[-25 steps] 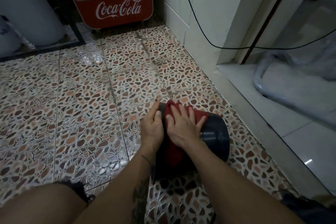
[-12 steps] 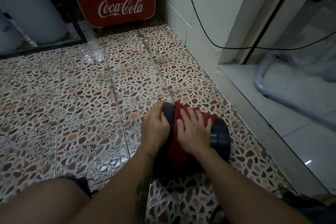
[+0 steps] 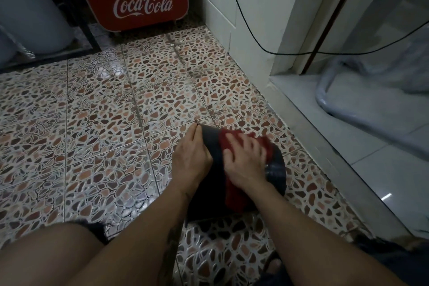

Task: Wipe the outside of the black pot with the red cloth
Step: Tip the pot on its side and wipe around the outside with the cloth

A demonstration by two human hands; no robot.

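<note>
**Pot on its side, cloth pressed to wall**

Round black pot (image 3: 234,169) lies tipped on pebble-patterned tile floor (image 3: 104,127). Left hand (image 3: 189,158), fingers together, flat against its base end. Right hand (image 3: 243,160), fingers spread and motion-blurred, presses red cloth (image 3: 232,193) onto the pot's outer wall, beneath the palm.

Glossy pebble-pattern floor tiles in brown, tan and white (image 3: 97,127), light glinting off glaze. Red Coca-Cola cooler (image 3: 137,0) against far wall. Large white rounded container (image 3: 30,7) far left behind black metal frame (image 3: 76,18). White tiled wall (image 3: 255,7) on right, thin black cable (image 3: 250,30) draped across. Pale raised threshold (image 3: 325,146) leads to smooth white-tiled floor (image 3: 383,158).
</note>
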